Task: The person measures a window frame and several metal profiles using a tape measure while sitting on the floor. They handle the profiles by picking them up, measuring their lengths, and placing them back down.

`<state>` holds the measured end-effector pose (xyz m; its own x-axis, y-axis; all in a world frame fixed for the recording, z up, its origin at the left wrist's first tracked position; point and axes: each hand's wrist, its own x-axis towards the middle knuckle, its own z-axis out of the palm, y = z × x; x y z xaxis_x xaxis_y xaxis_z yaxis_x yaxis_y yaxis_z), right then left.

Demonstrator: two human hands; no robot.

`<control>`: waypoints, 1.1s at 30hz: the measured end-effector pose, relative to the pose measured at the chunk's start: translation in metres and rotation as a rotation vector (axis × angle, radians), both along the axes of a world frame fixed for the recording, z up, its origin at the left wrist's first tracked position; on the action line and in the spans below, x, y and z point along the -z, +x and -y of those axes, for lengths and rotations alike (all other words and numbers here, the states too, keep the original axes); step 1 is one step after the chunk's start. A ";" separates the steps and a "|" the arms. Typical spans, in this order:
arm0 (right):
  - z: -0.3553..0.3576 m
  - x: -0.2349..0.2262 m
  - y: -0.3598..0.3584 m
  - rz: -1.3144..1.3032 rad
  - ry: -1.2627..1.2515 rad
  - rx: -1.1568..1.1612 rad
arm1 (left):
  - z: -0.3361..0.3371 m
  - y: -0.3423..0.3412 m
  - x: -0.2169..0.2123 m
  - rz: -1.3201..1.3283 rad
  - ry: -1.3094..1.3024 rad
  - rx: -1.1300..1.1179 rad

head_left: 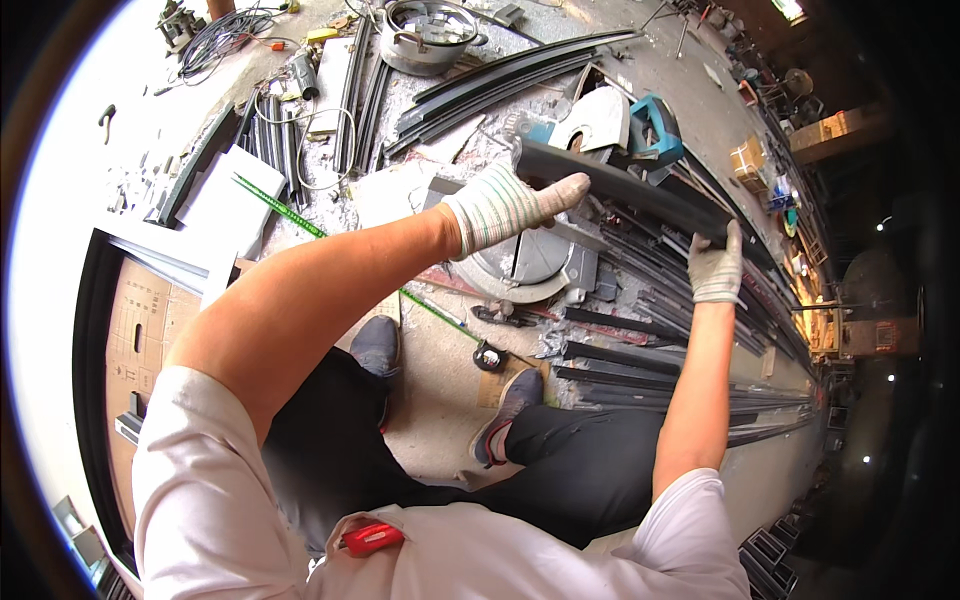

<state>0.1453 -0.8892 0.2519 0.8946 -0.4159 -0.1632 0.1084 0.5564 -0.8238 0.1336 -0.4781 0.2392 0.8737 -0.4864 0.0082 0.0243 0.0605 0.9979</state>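
Observation:
I hold a long dark metal profile bar (620, 190) with both gloved hands, above a chop saw. My left hand (510, 205), in a striped knit glove, grips the bar near its left end. My right hand (717, 268), also gloved, grips the same bar further along to the right. The bar slopes down from left to right over the saw's round grey blade guard (530, 260). My feet in grey shoes (378, 345) stand on the concrete floor below.
Bundles of dark profile bars (660, 350) lie on the floor to the right and at the top (500, 80). A metal pot (425, 35), cables (215, 40), a green tape measure strip (285, 210) and a framed panel (140, 320) lie around.

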 end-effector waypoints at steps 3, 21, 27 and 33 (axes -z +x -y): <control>0.008 0.006 -0.006 -0.032 0.044 -0.066 | 0.010 -0.014 -0.019 0.112 -0.192 -0.067; -0.008 0.033 0.003 -0.075 0.211 -0.154 | 0.021 -0.035 -0.035 0.189 -0.262 -0.110; -0.009 0.038 0.005 -0.077 0.165 -0.136 | 0.009 -0.026 -0.033 0.134 -0.192 -0.128; -0.008 0.006 0.014 0.004 -0.102 0.059 | -0.019 0.020 0.012 -0.265 -0.215 -0.028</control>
<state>0.1592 -0.8816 0.2457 0.8684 -0.4825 -0.1141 0.1417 0.4620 -0.8755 0.1541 -0.4587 0.2277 0.8721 -0.4742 -0.1208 0.2763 0.2734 0.9214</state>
